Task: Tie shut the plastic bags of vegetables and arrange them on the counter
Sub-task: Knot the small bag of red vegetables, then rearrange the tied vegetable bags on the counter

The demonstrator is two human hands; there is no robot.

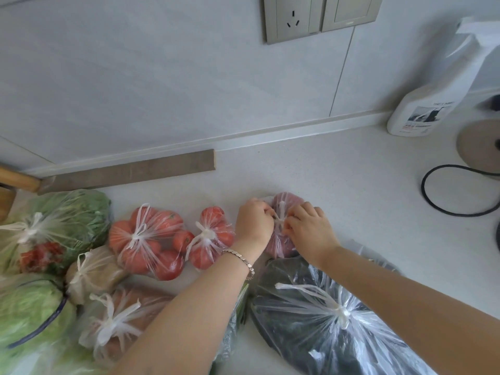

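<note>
Hands: left hand (254, 223) and right hand (308, 228) each pinch a handle of the clear plastic bag of purplish produce (281, 239) | two knotted clear bags of red tomatoes (146, 239) just left of it | white spray bottle (433, 96) far right of it, label unreadable

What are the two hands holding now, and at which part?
Both the left hand and the right hand pinch the twisted white handles at the top of the purple-red vegetable bag, one from each side.
</note>
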